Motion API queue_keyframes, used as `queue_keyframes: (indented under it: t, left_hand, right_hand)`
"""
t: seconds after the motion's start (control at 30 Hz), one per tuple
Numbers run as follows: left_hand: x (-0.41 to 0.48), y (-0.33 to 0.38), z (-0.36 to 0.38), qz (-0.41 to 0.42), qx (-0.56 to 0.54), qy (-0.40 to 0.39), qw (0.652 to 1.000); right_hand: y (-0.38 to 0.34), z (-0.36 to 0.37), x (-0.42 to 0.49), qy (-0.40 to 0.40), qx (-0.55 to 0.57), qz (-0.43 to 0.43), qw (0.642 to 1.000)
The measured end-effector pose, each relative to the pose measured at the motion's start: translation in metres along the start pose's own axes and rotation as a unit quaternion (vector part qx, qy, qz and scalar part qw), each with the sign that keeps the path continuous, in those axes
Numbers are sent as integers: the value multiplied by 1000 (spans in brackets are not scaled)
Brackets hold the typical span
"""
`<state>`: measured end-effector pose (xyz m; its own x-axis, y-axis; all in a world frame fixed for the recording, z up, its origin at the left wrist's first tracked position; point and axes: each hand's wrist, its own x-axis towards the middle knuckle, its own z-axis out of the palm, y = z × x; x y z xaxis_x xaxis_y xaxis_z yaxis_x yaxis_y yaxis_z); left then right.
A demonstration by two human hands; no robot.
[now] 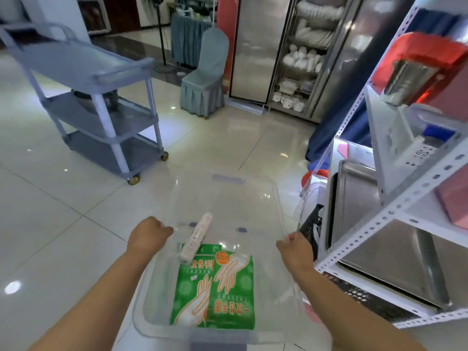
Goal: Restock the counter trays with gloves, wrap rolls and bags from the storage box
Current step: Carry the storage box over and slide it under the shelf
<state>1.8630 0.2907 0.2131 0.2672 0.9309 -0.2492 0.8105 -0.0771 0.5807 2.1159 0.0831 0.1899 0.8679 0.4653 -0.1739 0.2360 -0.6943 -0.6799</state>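
A clear plastic storage box sits on the floor below me. Inside lie two green packs of disposable gloves and a white wrap roll leaning over their far edge. The box's transparent lid is held out over the far end of the box. My left hand is closed on the lid's left edge. At the lid's right edge my right hand is closed in the same way. No bags or counter trays are visible.
A grey three-tier trolley stands on the tiled floor at the left. A white metal shelf rack with steel trays and red and pink bins is close on the right. A covered chair and steel cabinets stand at the back.
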Motion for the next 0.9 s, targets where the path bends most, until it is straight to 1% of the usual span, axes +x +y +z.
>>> queue_keyframes:
  t: [0.1, 0.23, 0.4, 0.5, 0.63, 0.8, 0.9]
  left_hand:
    - [52, 24, -6, -6, -7, 18, 1000]
    - [108, 39, -16, -17, -16, 20, 1000]
    - [212, 53, -26, -29, -36, 21, 999]
    - [288, 61, -34, -12, -54, -1, 998]
    - [390, 78, -51, 12, -50, -22, 998]
    - [500, 108, -77, 48, -21, -46, 998]
    - [553, 133, -79, 81, 13, -60, 995]
  right_hand:
    - [-34, 13, 61, -19, -6, -14, 1000]
    - [-77, 30, 120, -25, -9, -33, 999]
    - [-138, 74, 207, -30, -27, -48, 998]
    - [-171, 105, 253, -9, -21, -35, 999]
    - [-217, 143, 306, 21, -20, -10, 1000]
    - [-279, 175, 363, 58, -2, 24, 998]
    - [-296, 187, 392, 73, 8, 54, 996]
